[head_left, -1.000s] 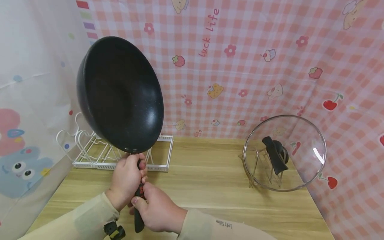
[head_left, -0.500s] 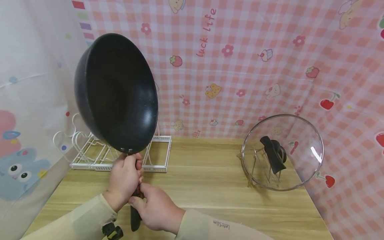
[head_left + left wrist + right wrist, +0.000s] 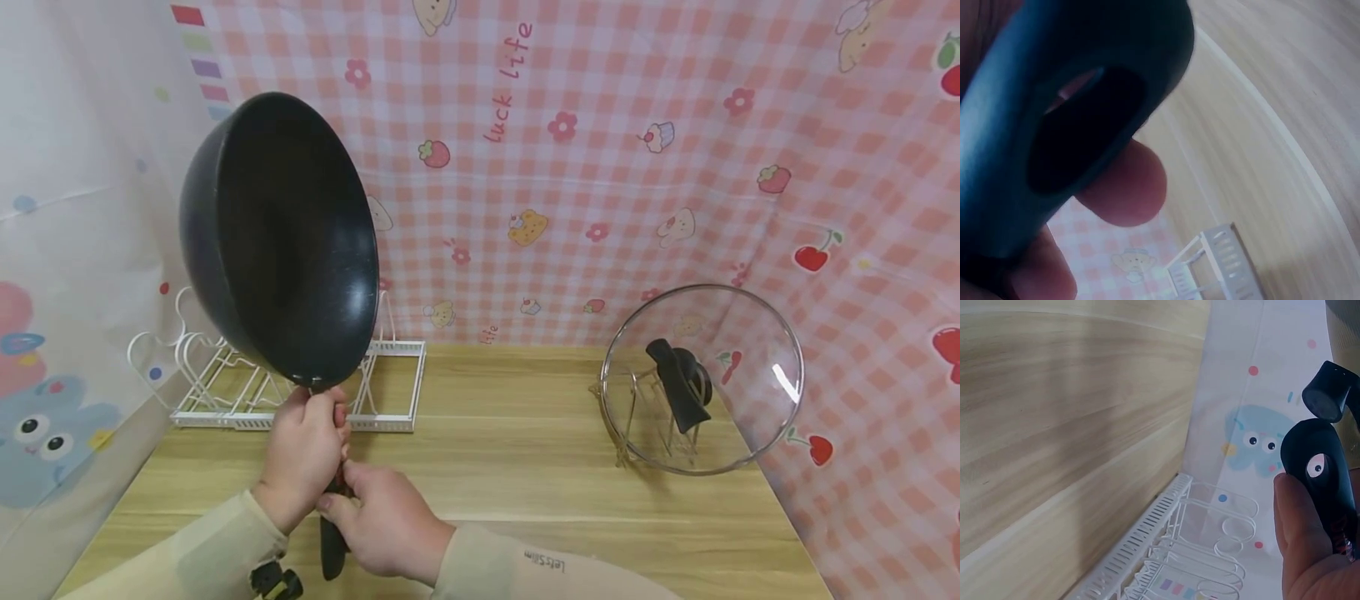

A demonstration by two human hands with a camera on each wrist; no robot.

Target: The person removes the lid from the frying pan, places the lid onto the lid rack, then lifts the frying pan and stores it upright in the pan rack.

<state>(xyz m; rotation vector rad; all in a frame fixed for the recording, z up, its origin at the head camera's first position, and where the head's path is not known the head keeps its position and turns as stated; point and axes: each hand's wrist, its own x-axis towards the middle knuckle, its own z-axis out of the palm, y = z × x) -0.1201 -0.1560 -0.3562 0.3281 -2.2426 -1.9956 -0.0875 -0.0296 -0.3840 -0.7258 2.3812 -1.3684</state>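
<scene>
A deep black wok [image 3: 292, 242] is held up in the air, tilted on its side with its dark inside facing right and toward me. Close below the pan, my left hand [image 3: 303, 450] grips the handle. My right hand [image 3: 393, 521] holds the same handle lower down, its thumb laid across it. The black handle end [image 3: 332, 550] sticks out beneath both hands. In the left wrist view, the hanging hole of the handle [image 3: 997, 162] shows up close with fingertips around it. The right wrist view shows the handle [image 3: 1300, 447] beside my fingers.
Behind and below the wok, a white wire rack [image 3: 420, 387] stands on the wooden table [image 3: 510, 467]. At the right, a glass lid with a black knob [image 3: 677, 383] leans in a gold wire stand [image 3: 633, 408]. Patterned cloth walls [image 3: 480, 200] enclose the back and sides.
The wok has turned more edge-on and shifted slightly left, showing more of its outer left side. Both hands keep their grip on the handle. The head view has swung slightly right.
</scene>
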